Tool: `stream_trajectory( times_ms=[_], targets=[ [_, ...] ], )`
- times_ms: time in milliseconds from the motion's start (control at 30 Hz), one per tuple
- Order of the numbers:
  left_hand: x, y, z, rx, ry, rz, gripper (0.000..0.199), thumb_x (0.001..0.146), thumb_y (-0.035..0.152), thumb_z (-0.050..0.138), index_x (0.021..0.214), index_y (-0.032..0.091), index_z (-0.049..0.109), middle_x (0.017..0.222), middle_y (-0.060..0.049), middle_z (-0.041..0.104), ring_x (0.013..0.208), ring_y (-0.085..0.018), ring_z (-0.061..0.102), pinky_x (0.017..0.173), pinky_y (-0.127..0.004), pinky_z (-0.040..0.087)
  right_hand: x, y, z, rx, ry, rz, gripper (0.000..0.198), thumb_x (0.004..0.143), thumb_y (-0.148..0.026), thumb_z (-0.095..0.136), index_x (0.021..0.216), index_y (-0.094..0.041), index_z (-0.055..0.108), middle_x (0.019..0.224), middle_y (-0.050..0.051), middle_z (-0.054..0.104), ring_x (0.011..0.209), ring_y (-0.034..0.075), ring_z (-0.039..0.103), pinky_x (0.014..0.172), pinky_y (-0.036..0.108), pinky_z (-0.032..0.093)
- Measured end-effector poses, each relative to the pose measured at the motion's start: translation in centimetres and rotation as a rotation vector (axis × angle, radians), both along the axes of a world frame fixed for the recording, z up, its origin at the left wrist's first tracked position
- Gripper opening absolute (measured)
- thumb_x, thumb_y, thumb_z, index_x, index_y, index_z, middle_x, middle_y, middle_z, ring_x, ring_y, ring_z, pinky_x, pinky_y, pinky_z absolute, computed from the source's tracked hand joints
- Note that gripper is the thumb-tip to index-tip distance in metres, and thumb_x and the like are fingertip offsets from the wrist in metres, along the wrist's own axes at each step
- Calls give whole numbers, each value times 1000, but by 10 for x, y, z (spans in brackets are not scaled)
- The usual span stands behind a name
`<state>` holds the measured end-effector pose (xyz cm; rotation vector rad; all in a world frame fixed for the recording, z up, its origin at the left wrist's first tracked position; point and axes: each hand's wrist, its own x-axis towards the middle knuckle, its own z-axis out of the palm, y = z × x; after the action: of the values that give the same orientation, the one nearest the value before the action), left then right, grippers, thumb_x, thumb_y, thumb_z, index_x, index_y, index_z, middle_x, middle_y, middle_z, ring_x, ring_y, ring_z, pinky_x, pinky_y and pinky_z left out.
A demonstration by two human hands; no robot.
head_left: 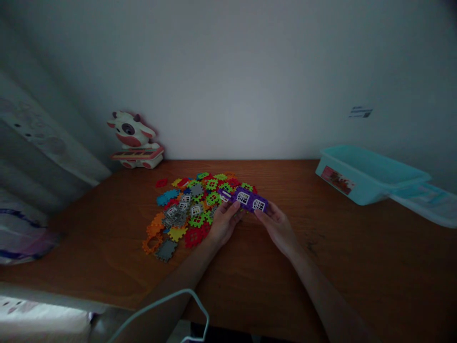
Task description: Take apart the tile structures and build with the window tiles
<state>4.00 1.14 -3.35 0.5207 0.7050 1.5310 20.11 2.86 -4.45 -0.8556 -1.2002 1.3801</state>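
Note:
Joined purple building tiles (251, 199) with white window frames are held up in front of me, just right of the pile. My left hand (225, 221) grips their left part, thumb on the face near a window. At the right end, my right hand (276, 223) pinches the edge between thumb and fingers. A further purple piece with a white insert (224, 194) sticks out at the left; whether it is joined I cannot tell. Behind and left lies a loose heap of interlocking tiles (197, 221) in green, red, orange, grey, yellow and blue.
A cow-shaped toy keyboard (137, 155) stands at the back left against the wall. On the right is a turquoise plastic bin (352, 190), with a pale lid (424, 204) beside it. A plastic bag (24, 228) sits at the left edge. A light cable (171, 296) crosses the near foreground.

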Motion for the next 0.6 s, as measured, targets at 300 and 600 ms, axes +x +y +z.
stream_trajectory(
  times_ms=[300, 600],
  targets=[
    [3, 0, -4, -33, 7, 71, 39, 58, 25, 93, 88, 16, 69, 88, -1, 74, 82, -15, 70, 91, -33, 54, -3, -3, 0, -27, 26, -7, 46, 72, -45, 82, 111, -23, 69, 117, 8, 73, 109, 26, 68, 101, 46, 51],
    [5, -3, 1, -9, 18, 84, 41, 55, 30, 94, 85, 15, 70, 86, -2, 74, 80, -15, 70, 82, -30, 55, -4, -3, -1, -42, 64, -21, 48, 71, -43, 83, 112, -23, 68, 118, 8, 73, 110, 26, 68, 101, 45, 52]
  ],
)
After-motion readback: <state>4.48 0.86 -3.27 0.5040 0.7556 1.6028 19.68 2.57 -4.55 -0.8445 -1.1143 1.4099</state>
